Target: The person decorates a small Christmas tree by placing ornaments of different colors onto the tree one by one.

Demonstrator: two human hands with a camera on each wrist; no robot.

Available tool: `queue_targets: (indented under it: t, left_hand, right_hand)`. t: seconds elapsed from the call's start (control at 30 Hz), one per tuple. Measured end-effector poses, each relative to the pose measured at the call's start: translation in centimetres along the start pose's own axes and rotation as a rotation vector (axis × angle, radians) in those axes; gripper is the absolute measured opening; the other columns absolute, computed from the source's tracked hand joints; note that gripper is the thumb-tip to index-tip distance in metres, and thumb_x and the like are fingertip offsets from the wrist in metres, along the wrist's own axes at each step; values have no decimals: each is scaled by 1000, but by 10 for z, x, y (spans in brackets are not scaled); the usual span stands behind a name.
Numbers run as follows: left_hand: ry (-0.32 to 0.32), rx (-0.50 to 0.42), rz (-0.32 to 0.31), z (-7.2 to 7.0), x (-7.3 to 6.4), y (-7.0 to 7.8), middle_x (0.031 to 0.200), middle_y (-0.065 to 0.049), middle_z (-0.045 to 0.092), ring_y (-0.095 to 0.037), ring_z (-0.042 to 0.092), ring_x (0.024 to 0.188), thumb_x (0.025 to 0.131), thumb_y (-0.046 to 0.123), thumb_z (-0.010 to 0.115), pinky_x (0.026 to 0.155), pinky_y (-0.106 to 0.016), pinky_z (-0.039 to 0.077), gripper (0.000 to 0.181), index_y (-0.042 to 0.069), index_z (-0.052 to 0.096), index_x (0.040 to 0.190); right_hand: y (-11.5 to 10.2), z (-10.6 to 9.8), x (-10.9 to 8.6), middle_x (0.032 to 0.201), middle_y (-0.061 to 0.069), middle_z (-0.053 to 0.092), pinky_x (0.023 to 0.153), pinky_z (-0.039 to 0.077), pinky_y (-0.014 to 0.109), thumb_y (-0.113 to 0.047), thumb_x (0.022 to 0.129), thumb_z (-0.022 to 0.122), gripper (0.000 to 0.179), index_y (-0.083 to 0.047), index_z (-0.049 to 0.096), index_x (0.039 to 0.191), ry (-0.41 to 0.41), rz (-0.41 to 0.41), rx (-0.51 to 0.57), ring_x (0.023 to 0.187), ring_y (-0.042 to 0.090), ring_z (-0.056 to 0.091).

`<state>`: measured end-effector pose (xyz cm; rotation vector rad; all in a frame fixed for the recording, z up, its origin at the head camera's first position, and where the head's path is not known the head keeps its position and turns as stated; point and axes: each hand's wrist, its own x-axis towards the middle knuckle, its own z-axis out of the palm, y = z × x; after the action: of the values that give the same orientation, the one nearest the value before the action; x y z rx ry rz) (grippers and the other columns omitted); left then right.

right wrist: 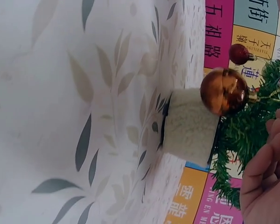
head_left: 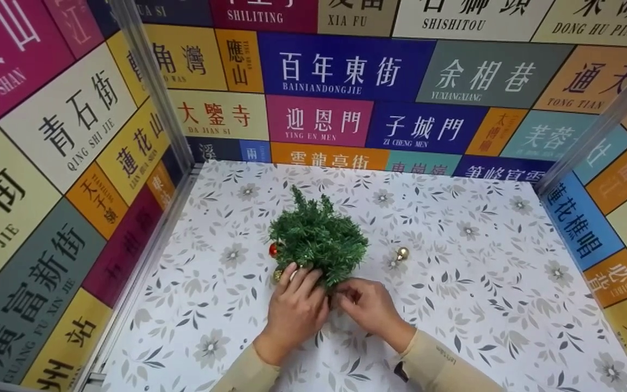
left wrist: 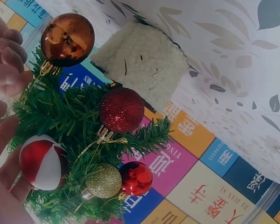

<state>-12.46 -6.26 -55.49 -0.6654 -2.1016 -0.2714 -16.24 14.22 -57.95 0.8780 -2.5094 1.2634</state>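
Note:
A small green Christmas tree stands on the patterned tabletop, its base wrapped in white fleece. My left hand rests on the near-left branches, fingers mostly straight, beside a red-and-white ball. At the near-right branches is my right hand, fingers bent; its fingertips are close to the string of a shiny copper-coloured ball, and what lies between them is hidden. Also hanging on the tree are a dark red glitter ball, a gold glitter ball and a shiny red ball.
A loose gold ball lies on the table to the right of the tree. Panels with coloured Chinese signs enclose the table at the back and both sides, joined by metal corner posts.

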Motion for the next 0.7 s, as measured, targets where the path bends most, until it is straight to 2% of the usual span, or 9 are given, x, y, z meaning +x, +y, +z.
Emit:
queue_targets:
  t: [0.13,0.4,0.57,0.7]
  left_hand:
    - [8,-23,7,-1,0,-2,114,-10,68,-32,62,110,74,22,71,108,-52,34,14,10,68,81]
    - [26,-89,37,-8,-1,-4,112,-9,68,-32,63,109,87,24,62,106,-50,38,16,12,68,81]
    - [123,-132,61,-13,3,-9,107,-9,69,-31,65,102,87,23,61,100,-50,43,14,12,69,81]
    - [199,-137,73,-16,6,-14,103,-9,69,-30,65,97,82,22,65,94,-50,46,12,11,71,84]
  right_hand:
    - [3,-3,-2,72,-22,60,53,47,23,-11,84,75,17,-24,75,94,-7,5,-26,59,1,55]
    - [10,-8,-3,71,-21,58,51,45,23,-16,86,74,12,-22,75,97,-30,9,-77,58,-1,53]
    - [14,-11,-4,71,-21,56,52,45,23,-14,84,73,15,-23,74,97,-34,14,-113,57,-1,51]
    - [15,-13,-4,71,-22,56,54,45,25,-12,82,73,17,-22,74,96,-23,11,-126,57,0,50]
